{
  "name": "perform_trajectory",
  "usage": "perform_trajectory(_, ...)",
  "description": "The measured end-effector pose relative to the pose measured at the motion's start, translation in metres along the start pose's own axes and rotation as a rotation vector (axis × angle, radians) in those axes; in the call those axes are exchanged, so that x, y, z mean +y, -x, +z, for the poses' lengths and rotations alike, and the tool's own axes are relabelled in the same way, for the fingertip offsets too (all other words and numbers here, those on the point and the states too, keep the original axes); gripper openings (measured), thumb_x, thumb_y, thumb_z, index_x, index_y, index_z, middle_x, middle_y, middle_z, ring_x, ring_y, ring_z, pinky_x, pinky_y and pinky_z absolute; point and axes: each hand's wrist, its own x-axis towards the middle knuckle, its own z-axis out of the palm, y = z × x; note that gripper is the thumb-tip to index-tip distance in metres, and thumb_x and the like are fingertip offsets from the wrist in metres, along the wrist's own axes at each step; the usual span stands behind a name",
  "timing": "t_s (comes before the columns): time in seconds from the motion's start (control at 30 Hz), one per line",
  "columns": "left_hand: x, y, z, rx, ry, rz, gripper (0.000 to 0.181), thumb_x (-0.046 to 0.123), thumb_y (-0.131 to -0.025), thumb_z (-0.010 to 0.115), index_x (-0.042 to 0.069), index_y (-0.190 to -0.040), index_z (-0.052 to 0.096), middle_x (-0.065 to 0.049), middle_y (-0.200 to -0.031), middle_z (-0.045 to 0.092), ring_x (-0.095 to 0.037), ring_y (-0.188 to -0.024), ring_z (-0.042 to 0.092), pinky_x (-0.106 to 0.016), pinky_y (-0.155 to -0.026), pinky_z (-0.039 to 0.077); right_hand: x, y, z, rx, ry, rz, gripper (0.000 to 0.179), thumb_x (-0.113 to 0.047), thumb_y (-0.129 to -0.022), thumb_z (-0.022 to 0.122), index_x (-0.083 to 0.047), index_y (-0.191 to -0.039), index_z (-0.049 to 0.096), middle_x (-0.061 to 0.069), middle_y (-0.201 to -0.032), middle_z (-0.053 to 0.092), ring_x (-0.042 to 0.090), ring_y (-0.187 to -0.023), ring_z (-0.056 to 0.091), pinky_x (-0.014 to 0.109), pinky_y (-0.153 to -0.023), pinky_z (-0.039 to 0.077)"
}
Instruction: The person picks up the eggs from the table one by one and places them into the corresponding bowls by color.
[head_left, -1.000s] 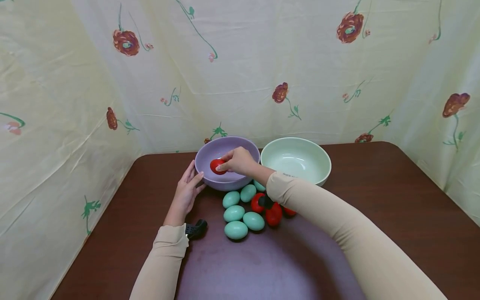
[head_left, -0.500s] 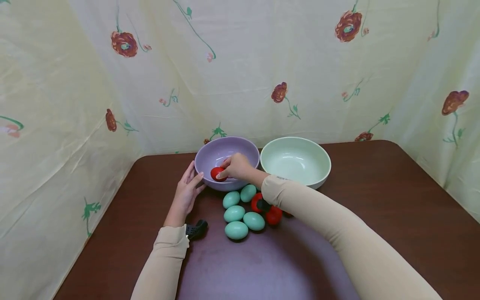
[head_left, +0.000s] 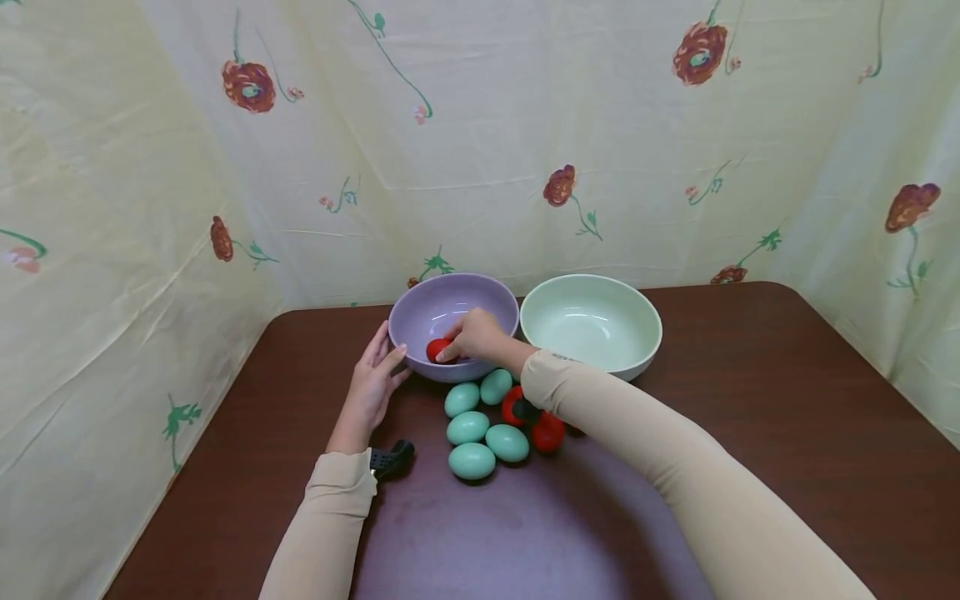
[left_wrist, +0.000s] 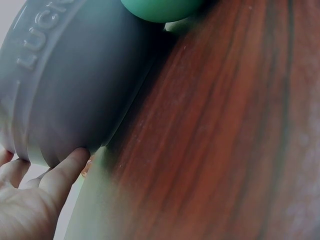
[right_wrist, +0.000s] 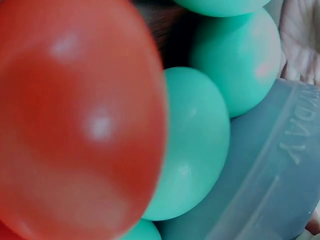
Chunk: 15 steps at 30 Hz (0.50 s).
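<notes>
Right hand (head_left: pixel 482 335) pinches red egg (head_left: pixel 439 351) low inside purple bowl (head_left: pixel 422 310), perhaps so it cannot roll. Left hand (head_left: pixel 369 390), fingers fairly straight, rests against bowl's outer side, likely steadying it.

The purple bowl (head_left: pixel 442 302) has a pale-green bowl (head_left: pixel 618 333) on its right, mint eggs (head_left: pixel 472 461) and red eggs (head_left: pixel 548 434) in front. Behind it, cream cloth (head_left: pixel 472 133) bears red flowers (head_left: pixel 249 87).
</notes>
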Motion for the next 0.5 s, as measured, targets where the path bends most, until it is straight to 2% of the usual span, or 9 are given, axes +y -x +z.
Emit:
perform_trajectory(0.23,0.0008,0.0000,-0.0015,0.004,0.005,0.007,0.070,0.021,-0.102,0.055,0.027,-0.161,0.016,0.005,-0.169,0.008,-0.021,-0.151,0.030,-0.047,-0.114,0.039,-0.0003,-0.0034,0.0020,-0.021,0.016,-0.014,0.032,-0.018,-0.079,0.084,-0.003,-0.107,0.078,0.009,-0.094,0.077,0.015,-0.075,0.060,0.019,-0.066,0.050)
perform_trajectory(0.5,-0.0009,-0.0005,-0.0007,-0.003,0.012,0.010,0.070,0.021,-0.102,0.056,0.027,-0.160,0.017,0.004,-0.169,0.009,-0.021,-0.151,0.031,-0.048,-0.115,0.039,-0.0005,-0.0040,0.0029,-0.017,0.023,0.021,0.033,-0.017,-0.079,0.085,-0.004,-0.108,0.077,0.010,-0.099,0.077,0.018,-0.081,0.061,0.023,-0.074,0.054)
